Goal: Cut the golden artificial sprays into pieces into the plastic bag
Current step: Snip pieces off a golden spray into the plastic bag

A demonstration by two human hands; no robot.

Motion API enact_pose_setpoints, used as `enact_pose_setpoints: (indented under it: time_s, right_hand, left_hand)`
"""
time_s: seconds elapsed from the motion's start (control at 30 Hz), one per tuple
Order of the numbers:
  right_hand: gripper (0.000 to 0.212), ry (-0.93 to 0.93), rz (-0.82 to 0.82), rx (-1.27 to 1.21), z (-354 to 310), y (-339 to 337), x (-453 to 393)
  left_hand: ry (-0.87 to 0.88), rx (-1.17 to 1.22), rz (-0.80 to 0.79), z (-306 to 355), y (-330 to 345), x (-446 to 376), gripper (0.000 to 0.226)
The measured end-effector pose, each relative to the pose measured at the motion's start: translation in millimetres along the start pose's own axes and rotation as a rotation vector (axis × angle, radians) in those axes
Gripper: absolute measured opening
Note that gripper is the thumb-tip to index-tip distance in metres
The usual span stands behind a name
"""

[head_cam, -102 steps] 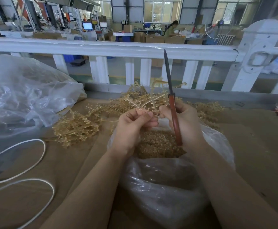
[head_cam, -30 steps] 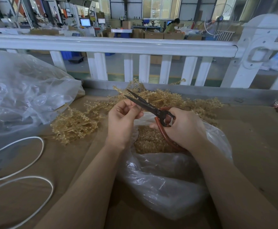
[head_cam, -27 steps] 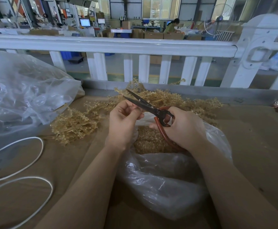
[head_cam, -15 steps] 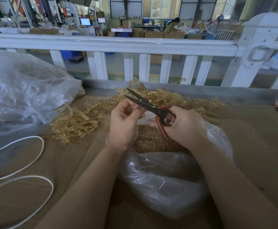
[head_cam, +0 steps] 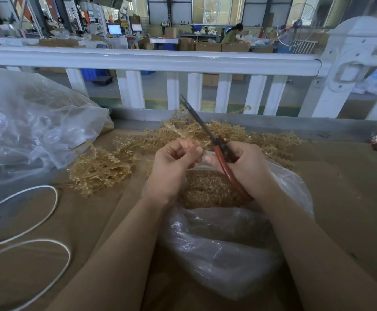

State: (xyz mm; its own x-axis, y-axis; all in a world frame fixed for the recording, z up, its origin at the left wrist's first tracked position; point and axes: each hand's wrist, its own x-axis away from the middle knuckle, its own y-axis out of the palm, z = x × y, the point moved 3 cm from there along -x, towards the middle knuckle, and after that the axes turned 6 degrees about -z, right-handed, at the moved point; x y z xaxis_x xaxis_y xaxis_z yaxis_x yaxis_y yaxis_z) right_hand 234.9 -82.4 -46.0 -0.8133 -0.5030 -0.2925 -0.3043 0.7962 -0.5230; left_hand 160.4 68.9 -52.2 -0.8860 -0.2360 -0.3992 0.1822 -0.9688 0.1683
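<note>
A clear crinkled plastic bag [head_cam: 227, 250] lies open on the brown cardboard-covered table [head_cam: 351, 198], and inside its mouth sits a heap of short cut golden pieces [head_cam: 207, 189], fine and beaded-looking. Directly above that bag's mouth, the left hand [head_cam: 171, 167] has its fingers curled in, thumb and fingertips pinching a small pale-gold sprig [head_cam: 194, 143] that is blurred. Just beside it, also over the bag's opening, the right hand [head_cam: 243, 167] is wrapped around the red handles of a pair of dark-bladed scissors [head_cam: 207, 135]; the blades lie nearly together and point up and away from the bag. Beyond the bag and off to its left, uncut golden artificial sprays [head_cam: 102, 167] lie spread in a loose tangle of thin branching stems with tiny bumps. Farther left of the bag rests a larger clear plastic sack [head_cam: 32, 124], and a white cord [head_cam: 55, 205] loops near it. A white railing [head_cam: 160, 61] runs behind the bag.
</note>
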Motion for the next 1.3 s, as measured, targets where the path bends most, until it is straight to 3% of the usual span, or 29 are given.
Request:
enact_pose_setpoints:
  time_s: [0.1,0.33,0.57,0.73,0.87,0.97,1.17,1.3]
  right_hand:
    - [0.026,-0.002,-0.019,-0.148,-2.8,3.2,-1.9]
    - [0.010,-0.006,-0.008,-0.191,-3.6,2.1,-3.9]
    - [0.017,-0.041,0.053,-0.163,-1.3,0.8,-2.4]
    - [0.010,-0.040,0.047,-0.085,-0.3,2.4,-2.4]
    - [0.015,0.007,0.032,-0.006,2.8,4.4,-5.2]
    - [0.032,-0.014,0.027,0.049,1.6,3.9,-4.0]
    - [0.054,-0.088,0.051,0.416,-2.7,-0.2,1.6]
    - [0.053,-0.118,0.085,0.528,-3.3,-0.1,2.6]
  left_hand:
    - [0.008,-0.046,-0.103,1.2,4.4,1.6,0.015]
    - [-0.040,-0.028,-0.078,-0.4,6.3,0.1,0.015]
    - [-0.055,0.100,0.062,-1.3,1.3,-0.4,0.003]
    - [-0.057,0.109,0.099,-1.0,1.5,-0.9,0.012]
    - [-0.068,0.085,0.138,-0.7,1.9,-0.4,0.011]
    - [-0.069,0.134,0.171,-0.2,1.3,-0.2,0.010]
    - [-0.067,0.099,0.199,-0.5,-4.9,-0.4,0.018]
    - [-0.060,0.139,0.171,-0.4,-5.6,0.4,0.021]
